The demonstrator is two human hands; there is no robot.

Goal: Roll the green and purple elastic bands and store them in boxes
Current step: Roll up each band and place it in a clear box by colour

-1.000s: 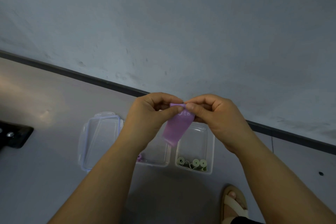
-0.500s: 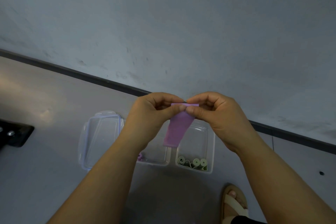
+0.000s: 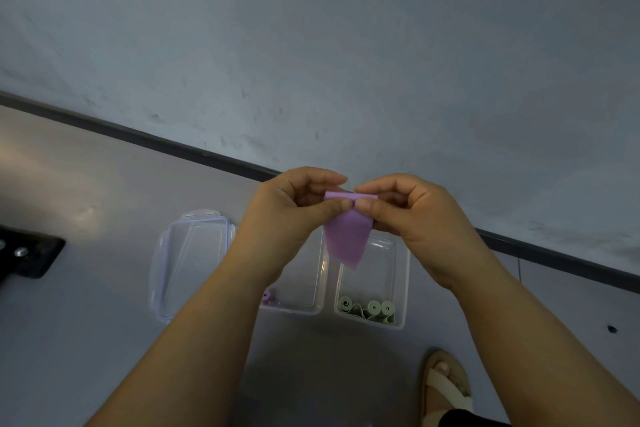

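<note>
A purple elastic band [image 3: 347,236] hangs in the air above the floor, its top edge rolled over. My left hand [image 3: 290,218] pinches the left end of that rolled edge, and my right hand [image 3: 415,222] pinches the right end, thumbs nearly touching. Below, on the floor, a clear box [image 3: 401,291] holds three rolled green bands [image 3: 367,308] at its near end. The clear box [image 3: 320,288] to its left shows a small purple roll [image 3: 266,297] at its near corner, mostly hidden by my left forearm.
A clear lid [image 3: 188,263] lies left of the boxes. A black bracket [image 3: 27,253] sits at the left edge. My sandalled foot [image 3: 445,388] stands on the grey floor at lower right. A dark skirting strip [image 3: 173,146] runs under the wall.
The band's hanging tail has grown shorter as the top edge has been rolled further. Both hands stayed together and shifted only slightly.
</note>
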